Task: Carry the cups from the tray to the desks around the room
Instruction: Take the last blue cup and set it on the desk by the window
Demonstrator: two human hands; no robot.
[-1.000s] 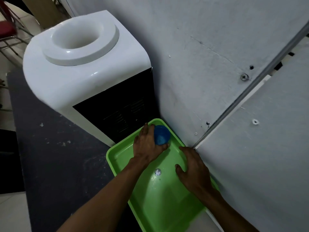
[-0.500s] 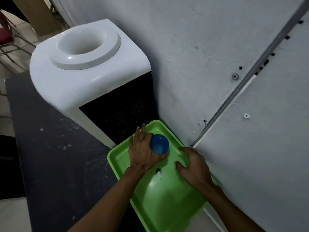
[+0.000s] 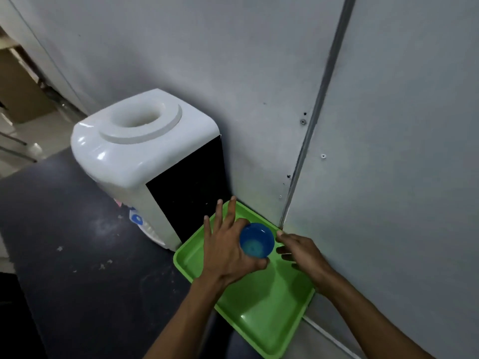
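While the head camera looks down into a corner of grey wall panels (image 3: 259, 73), a green tray (image 3: 269, 314) lies on a dark counter (image 3: 77, 255), and everything else is best placed from that tray. Over its far half, the left hand (image 3: 225, 252) holds a small blue cup (image 3: 256, 243): the thumb curls under the cup's near side and the cup sits against the palm, while the other fingers stretch out straight and spread toward the tray's far corner. The cup is round, plain, a saturated blue, its mouth open toward the camera, with a paler patch at the bottom inside; whether it touches the tray floor cannot be told. Just right of the cup, over the tray's right rim next to the wall, the right hand (image 3: 300, 252) hovers with fingers loosely extended, holding nothing. Beyond the tray's far left edge stands a white water dispenser (image 3: 140, 151) with a black side panel.
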